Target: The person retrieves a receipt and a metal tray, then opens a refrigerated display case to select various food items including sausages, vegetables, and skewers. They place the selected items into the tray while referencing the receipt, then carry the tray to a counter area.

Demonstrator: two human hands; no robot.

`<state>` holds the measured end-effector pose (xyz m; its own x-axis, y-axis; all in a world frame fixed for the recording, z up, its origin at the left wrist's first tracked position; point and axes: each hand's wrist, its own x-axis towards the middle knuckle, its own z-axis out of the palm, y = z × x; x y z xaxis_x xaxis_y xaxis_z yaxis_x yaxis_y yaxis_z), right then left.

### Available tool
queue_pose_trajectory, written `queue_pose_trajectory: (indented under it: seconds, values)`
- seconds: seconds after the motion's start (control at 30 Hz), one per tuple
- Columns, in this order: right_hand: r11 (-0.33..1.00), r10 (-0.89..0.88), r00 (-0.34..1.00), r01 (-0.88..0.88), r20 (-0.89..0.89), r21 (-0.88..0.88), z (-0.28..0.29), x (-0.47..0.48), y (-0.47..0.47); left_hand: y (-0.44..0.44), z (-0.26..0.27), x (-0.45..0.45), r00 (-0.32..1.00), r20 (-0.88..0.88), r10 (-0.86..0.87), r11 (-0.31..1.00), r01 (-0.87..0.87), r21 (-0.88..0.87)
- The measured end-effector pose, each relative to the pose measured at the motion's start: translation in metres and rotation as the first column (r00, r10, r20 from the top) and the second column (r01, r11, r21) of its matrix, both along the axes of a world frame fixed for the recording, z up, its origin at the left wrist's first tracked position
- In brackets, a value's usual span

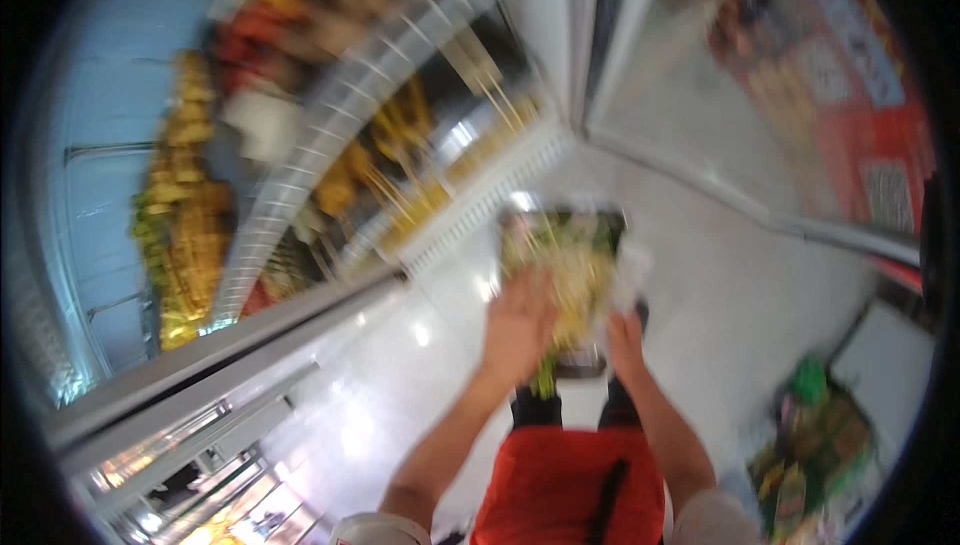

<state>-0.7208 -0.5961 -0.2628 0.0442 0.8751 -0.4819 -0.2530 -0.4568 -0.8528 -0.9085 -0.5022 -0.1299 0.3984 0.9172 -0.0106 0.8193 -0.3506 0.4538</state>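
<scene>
A metal tray (592, 370) filled with skewered food, pale noodle-like or mushroom pieces and green leaves is carried in front of me, above the floor. My left hand (523, 320) lies along the left side of the tray, its fingers over the food; blur hides whether they grip the rim. At the tray's right side, my right hand (624, 335) is closed on a whitish, translucent item (631, 275), perhaps a plastic bag or cloth. Some green leaves (545, 378) hang over the near edge. The picture is blurred by motion.
A refrigerated display case (480, 204) with skewers stands on the left, with more food on its upper shelf. An open glass door (675, 162) bearing printed posters is at the upper right. A box of green-topped goods (817, 440) sits at the lower right. Pale shiny floor (720, 305) shows between them.
</scene>
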Motion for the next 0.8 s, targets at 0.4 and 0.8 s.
queue_pose_trajectory:
  seconds: [0.4,0.8]
  values:
    - [0.945,-0.023,0.994,-0.011,0.102,0.326,0.224,0.106,-0.119,-0.12,0.371,0.03,0.894,0.437,0.097,0.82,-0.321,0.474]
    - [0.898,-0.169,0.985,0.142,0.029,0.417,0.304,0.072,-0.09,0.012,0.725,0.065,0.934,0.307,-0.184,0.481,-0.187,0.857]
